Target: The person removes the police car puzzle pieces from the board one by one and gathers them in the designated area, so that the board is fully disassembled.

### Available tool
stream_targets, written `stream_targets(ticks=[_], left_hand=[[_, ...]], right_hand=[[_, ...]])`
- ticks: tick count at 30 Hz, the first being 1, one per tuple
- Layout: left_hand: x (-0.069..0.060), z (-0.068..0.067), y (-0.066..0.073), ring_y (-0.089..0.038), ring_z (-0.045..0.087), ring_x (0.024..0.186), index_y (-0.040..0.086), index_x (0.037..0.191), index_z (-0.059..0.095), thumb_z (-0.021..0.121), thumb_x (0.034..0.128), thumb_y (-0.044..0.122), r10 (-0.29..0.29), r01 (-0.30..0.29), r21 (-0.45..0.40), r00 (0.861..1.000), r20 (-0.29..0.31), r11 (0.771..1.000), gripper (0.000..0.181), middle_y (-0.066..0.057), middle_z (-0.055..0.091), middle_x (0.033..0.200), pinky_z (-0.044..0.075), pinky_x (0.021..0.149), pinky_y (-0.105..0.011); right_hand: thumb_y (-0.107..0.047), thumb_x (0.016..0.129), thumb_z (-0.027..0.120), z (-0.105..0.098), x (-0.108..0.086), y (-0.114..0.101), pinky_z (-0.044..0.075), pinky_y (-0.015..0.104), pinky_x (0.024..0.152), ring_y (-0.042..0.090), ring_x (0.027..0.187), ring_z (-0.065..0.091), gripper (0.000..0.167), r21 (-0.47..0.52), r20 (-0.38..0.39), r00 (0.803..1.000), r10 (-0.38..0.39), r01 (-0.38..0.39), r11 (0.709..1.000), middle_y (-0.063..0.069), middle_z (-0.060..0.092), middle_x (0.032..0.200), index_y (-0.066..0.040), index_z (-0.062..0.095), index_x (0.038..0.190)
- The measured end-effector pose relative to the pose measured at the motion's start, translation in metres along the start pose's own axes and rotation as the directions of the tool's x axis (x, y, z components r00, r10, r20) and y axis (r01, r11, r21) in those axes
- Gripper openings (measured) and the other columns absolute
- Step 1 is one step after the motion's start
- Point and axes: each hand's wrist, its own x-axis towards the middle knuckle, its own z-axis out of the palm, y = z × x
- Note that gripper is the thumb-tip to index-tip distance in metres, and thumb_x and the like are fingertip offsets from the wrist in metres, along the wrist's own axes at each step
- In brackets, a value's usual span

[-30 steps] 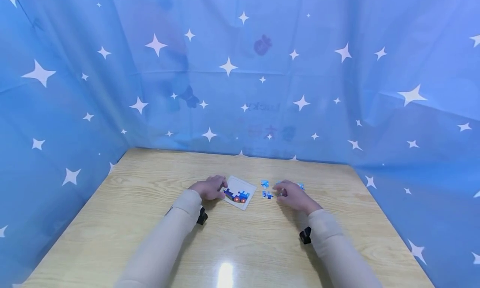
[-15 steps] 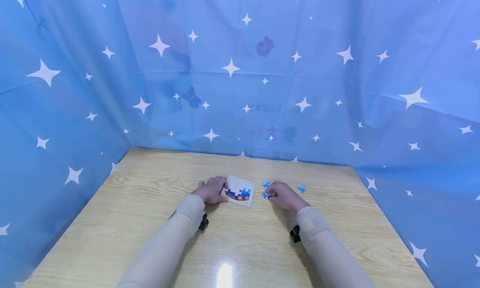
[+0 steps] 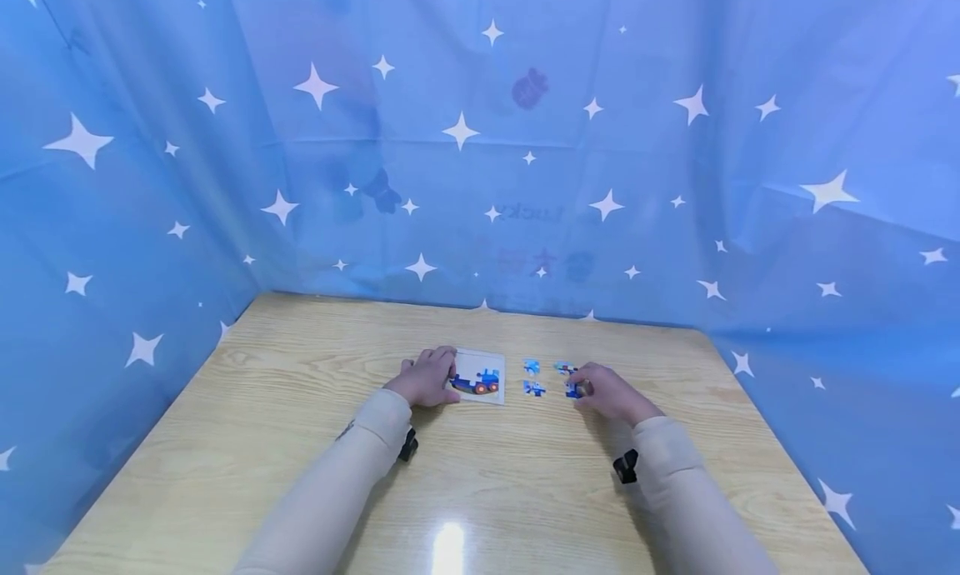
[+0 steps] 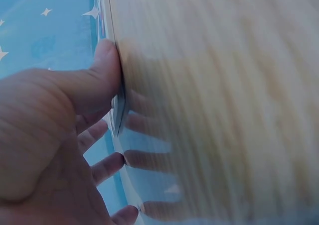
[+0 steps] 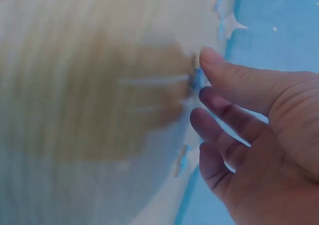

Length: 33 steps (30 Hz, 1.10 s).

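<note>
In the head view my left hand (image 3: 426,378) holds the left side of a pale, square puzzle tray (image 3: 478,357). Fitted pieces in it show part of a blue train with orange wheels. The left wrist view has the thumb on the near edge of the tray (image 4: 118,113), fingers spread along its side. To the right, my right hand (image 3: 611,393) pinches a dark blue puzzle piece (image 3: 572,389) at the table surface; thumb and index fingertip stand either side of that piece (image 5: 197,79) in the right wrist view.
Loose pieces lie between tray and right hand: a light blue piece (image 3: 531,366), a blue-and-white piece (image 3: 534,388) and a multicoloured piece (image 3: 566,367). Another piece (image 5: 182,158) sits by the right hand's lower fingers. A starry blue curtain (image 3: 480,175) borders the wooden table (image 3: 375,492).
The tray has turned from a slant to nearly square, my left hand staying at its side. My right hand went left to the blue-and-white piece, then moved right to the dark blue one.
</note>
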Motion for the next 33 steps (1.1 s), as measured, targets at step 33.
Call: stream_targets(ticks=[33], left_hand=[[-0.002,0.0,0.002,-0.029,0.045,0.117,0.018,0.113,0.052,0.074,0.094,0.037,-0.002,0.002,0.007,1.0,-0.02,1.0,0.035,-0.003,0.051,0.121,0.035,0.097,-0.06]], right_hand=[[-0.021,0.089,0.081,0.056,0.065,-0.102,0.044,0.045,0.106,0.032,0.128,0.053,0.061,-0.134,0.054,0.997,-0.047,0.054,0.989,0.015,0.054,0.14,-0.001,0.057,0.141]])
